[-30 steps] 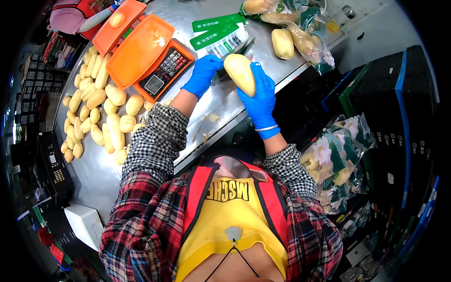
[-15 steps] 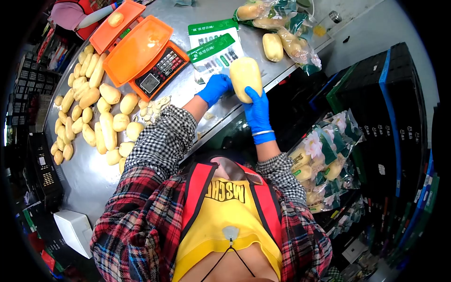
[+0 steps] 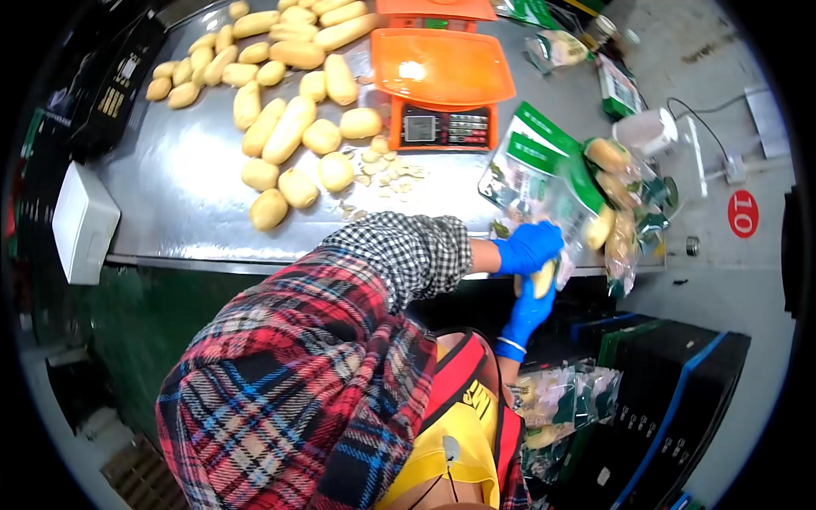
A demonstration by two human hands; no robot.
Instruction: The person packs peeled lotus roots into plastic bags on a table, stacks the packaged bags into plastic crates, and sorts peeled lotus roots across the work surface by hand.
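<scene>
My right hand (image 3: 529, 316), in a blue glove, is closed around a pale lotus root section (image 3: 543, 279) at the table's front edge. Just above it, my blue-gloved left hand (image 3: 530, 247) is closed at the edge of a clear plastic bag (image 3: 575, 223), close to the root. The bag lies by green-and-white printed bags (image 3: 537, 140). Part of the root is hidden by my fingers, and the hands are slightly blurred. Another lotus root (image 3: 599, 228) lies to the right of the bag.
An orange scale (image 3: 444, 85) stands beyond my hands. Several lotus roots (image 3: 289, 129) and cut pieces (image 3: 393, 174) cover the steel table's left part. Packed lotus roots (image 3: 620, 242) lie at right; black crates (image 3: 671, 399) and more packs (image 3: 561, 395) are below the edge.
The view has turned to the right. The lotus root in my right hand has come down beside my left hand, which is now at the clear bag.
</scene>
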